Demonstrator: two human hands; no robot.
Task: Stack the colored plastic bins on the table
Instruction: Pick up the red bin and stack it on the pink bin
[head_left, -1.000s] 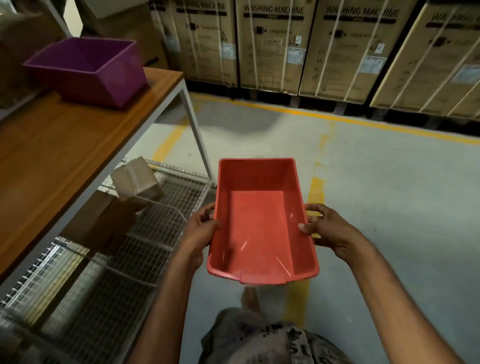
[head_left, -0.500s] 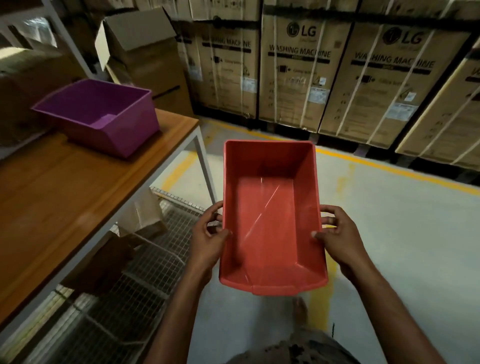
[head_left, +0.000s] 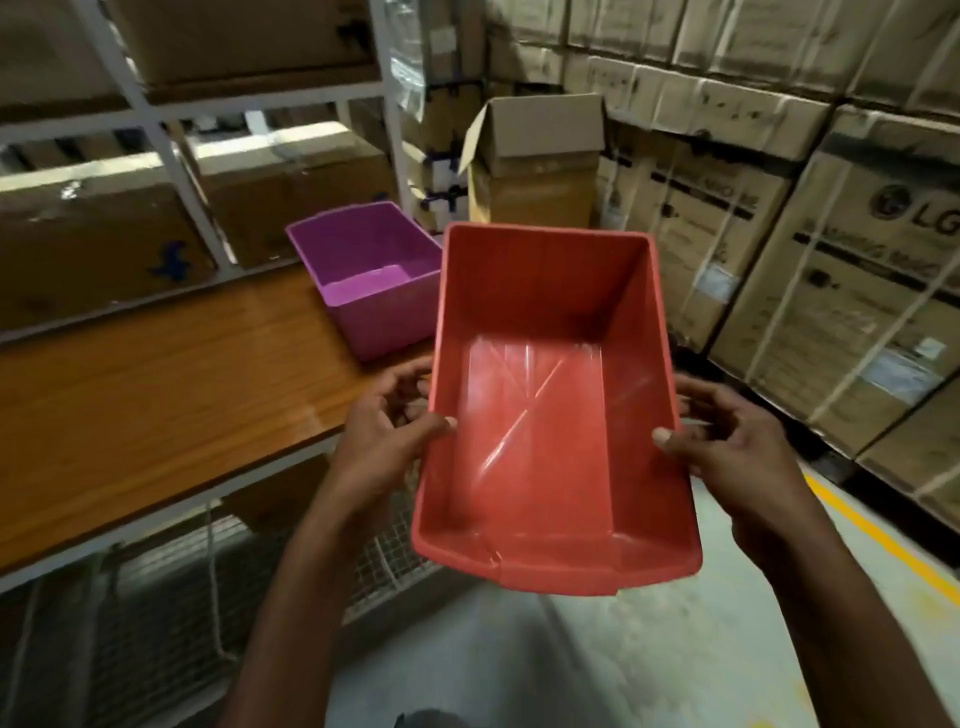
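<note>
I hold an empty red plastic bin (head_left: 550, 415) in the air in front of me, its open side facing up. My left hand (head_left: 387, 436) grips its left wall, thumb over the rim. My right hand (head_left: 727, 441) grips the right wall the same way. A purple plastic bin (head_left: 363, 275) stands empty on the wooden table (head_left: 156, 389), near its far right end. The red bin's far left corner overlaps the purple bin in the view and floats above the table's right edge.
A white metal shelf rack (head_left: 176, 171) with cardboard boxes stands behind the table. An open cardboard box (head_left: 535, 166) sits past the purple bin. Strapped washing machine cartons (head_left: 831, 286) line the right. Wire mesh (head_left: 395, 551) lies under the table, and a yellow floor line (head_left: 883, 540) runs at right.
The red bin has risen and moved toward the table and the purple bin, with both hands still on its walls. The view has swung left and up.
</note>
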